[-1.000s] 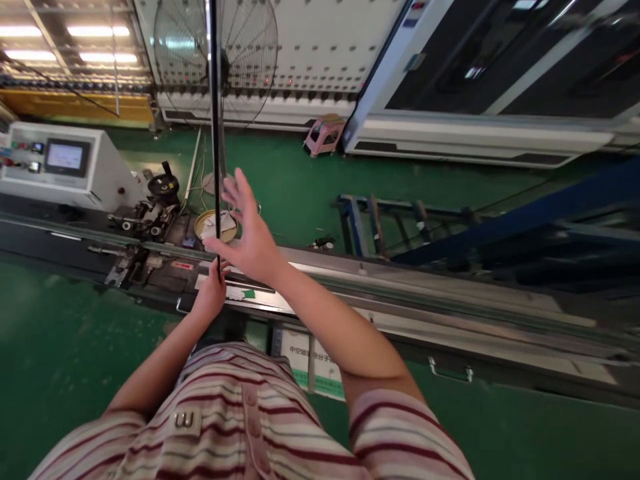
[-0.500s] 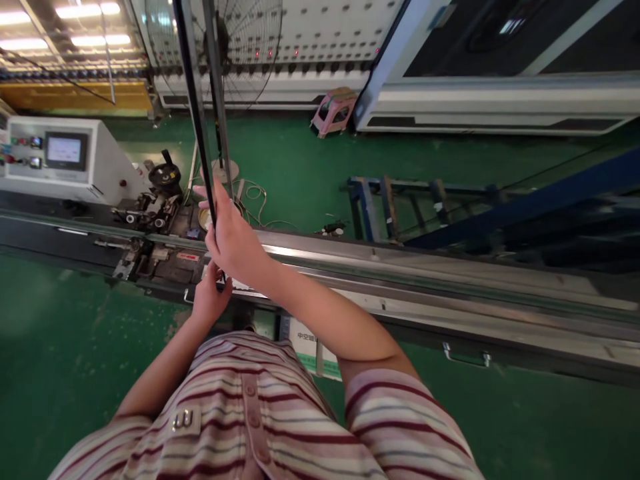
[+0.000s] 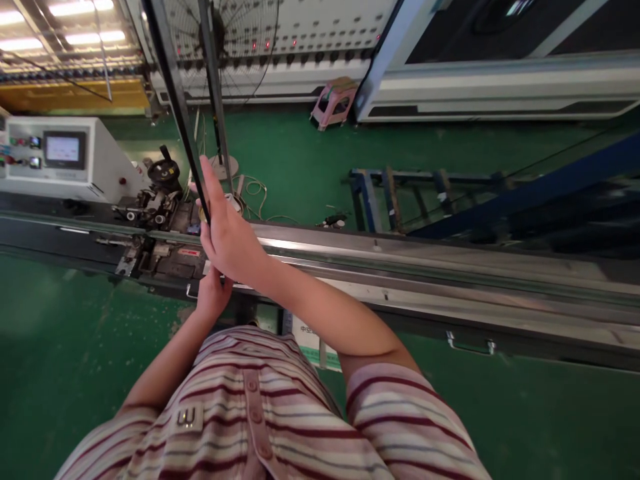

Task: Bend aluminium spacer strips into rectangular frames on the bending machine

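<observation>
A long dark strip (image 3: 173,87) rises from in front of my chest up and to the left, out of the top of the view. My right hand (image 3: 227,233) presses flat against it with the fingers stretched along it. Below, my left hand (image 3: 213,297) grips the strip's lower end just above a long metal rail machine (image 3: 425,267) that crosses the view.
A white control box with a small screen (image 3: 65,157) and a black handwheel (image 3: 164,175) sit at the machine's left end. Beyond are a standing fan (image 3: 220,40), a pink stool (image 3: 334,101), a blue rack (image 3: 400,193) and large white machines on the green floor.
My right hand went from open beside the upright strip to lying against it. The strip has tilted so its top leans left. My view has shifted slightly.
</observation>
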The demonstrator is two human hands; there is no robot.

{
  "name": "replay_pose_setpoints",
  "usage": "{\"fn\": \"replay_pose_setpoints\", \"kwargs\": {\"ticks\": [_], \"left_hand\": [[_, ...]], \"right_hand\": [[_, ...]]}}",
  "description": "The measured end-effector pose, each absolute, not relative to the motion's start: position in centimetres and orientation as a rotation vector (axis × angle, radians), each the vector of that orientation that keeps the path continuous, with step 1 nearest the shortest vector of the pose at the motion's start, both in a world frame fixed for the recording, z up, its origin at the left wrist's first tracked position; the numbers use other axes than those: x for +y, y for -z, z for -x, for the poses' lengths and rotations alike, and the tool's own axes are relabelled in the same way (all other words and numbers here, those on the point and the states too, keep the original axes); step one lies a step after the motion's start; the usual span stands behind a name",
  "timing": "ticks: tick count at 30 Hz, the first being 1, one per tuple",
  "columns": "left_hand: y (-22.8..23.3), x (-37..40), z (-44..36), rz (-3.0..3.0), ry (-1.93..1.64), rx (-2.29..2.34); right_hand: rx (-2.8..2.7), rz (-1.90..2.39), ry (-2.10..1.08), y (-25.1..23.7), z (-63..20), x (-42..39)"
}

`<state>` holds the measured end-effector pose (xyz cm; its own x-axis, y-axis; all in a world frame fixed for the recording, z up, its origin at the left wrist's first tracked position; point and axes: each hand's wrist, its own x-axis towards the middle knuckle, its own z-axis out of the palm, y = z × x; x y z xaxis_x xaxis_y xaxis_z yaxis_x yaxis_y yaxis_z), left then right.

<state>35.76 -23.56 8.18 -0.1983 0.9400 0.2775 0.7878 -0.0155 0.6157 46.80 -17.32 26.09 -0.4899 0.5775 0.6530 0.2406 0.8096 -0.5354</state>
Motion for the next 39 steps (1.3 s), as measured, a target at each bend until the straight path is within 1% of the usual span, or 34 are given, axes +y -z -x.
{"fn": "replay_pose_setpoints", "kwargs": {"ticks": [3,5,6,9,13,15,17,20,25,31,35,39], "left_hand": [[-7.9,-23.4,-36.2,-1.854,-1.068,2.013],[-7.9,-23.3,-36.6,-1.839,-1.177,1.881],[-8.0,-23.3,-36.7,-1.823,-1.239,1.795],[-8.5,-22.9,-36.6,-1.786,-1.371,1.576],[-9.4,-22.0,-36.2,-1.791,-1.376,1.530],[-10.0,-21.4,-36.2,-1.811,-1.383,1.519],[-10.7,-20.8,-36.3,-1.836,-1.392,1.505],[-11.5,-19.6,-36.5,-1.871,-1.393,1.478],[-12.7,-17.7,-36.7,-1.908,-1.377,1.476],[-13.5,-15.9,-36.5,-1.882,-1.379,1.455],[-13.9,-14.1,-35.7,-1.830,-1.398,1.449],[-13.9,-11.8,-35.1,-1.811,-1.402,1.417]], "right_hand": [[-2.024,0.447,-0.486,-26.1,-48.0,-17.2],[-1.945,0.472,-0.513,-24.6,-50.2,-16.6],[-1.923,0.551,-0.519,-23.1,-51.8,-16.1],[-2.018,1.002,-0.456,-16.1,-58.7,-15.3],[-2.242,1.744,-0.327,-5.4,-70.4,-16.8],[-2.319,1.941,-0.312,-1.8,-76.0,-18.2],[-2.346,2.030,-0.302,0.3,-80.6,-19.2],[-2.327,2.072,-0.174,1.7,-84.9,-19.6],[-2.395,2.019,0.141,2.9,-87.5,-18.8],[-2.463,1.939,0.271,3.6,-89.3,-17.0],[-2.449,1.890,0.348,2.7,-89.9,-15.9],[-2.382,1.940,0.383,1.5,-89.7,-14.4]]}}
